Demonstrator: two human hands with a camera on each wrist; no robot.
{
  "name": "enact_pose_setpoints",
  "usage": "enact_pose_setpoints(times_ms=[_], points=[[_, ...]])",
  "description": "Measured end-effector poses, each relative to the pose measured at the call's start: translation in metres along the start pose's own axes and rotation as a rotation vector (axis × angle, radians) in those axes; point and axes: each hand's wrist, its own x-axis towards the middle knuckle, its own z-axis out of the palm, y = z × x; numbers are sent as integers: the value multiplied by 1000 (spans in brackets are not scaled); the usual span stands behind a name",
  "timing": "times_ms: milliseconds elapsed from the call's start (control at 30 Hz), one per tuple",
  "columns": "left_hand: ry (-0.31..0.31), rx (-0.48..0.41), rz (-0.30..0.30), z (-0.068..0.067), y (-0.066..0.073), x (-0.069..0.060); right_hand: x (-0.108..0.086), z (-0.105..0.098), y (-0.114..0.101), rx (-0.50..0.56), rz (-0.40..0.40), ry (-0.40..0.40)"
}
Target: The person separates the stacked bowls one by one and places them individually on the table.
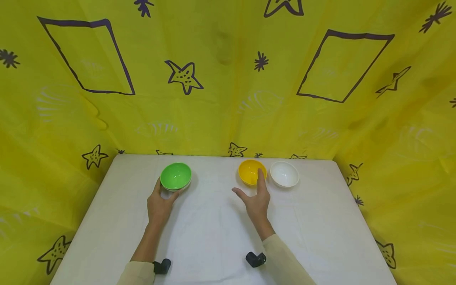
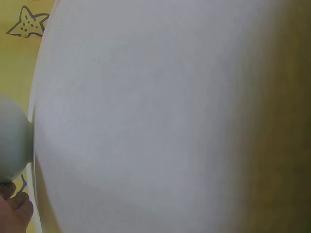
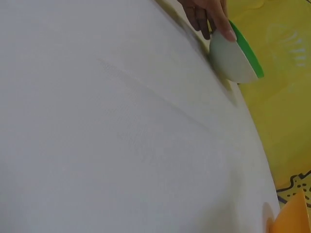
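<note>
My left hand (image 1: 160,205) grips a green bowl (image 1: 176,176) at the left of the table, thumb on the near side and fingers round its left. White shows beneath the green rim, like a white bowl (image 3: 231,60) with the green one nested in it. In the left wrist view, the white bowl's foot is at the table surface. My right hand (image 1: 258,204) is beside the near edge of a yellow bowl (image 1: 248,172), thumb and fingers spread wide, holding nothing. Whether a finger touches the yellow bowl I cannot tell. Close to its right stands a white bowl (image 1: 284,174).
A white-covered table (image 1: 213,229) lies under everything. Yellow curtains (image 1: 221,111) with dark star drawings hang behind it and along both sides. Black angular pieces (image 1: 255,259) sit by both wrists.
</note>
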Motion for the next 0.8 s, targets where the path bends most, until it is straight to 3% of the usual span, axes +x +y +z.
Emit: enact_pose_setpoints(times_ms=[300,800], points=[[4,-19,-21,-1,0,-2,4,33,-22,26,32,-113],[10,-29,6,2,0,-2,4,77,-33,2,47,-261]])
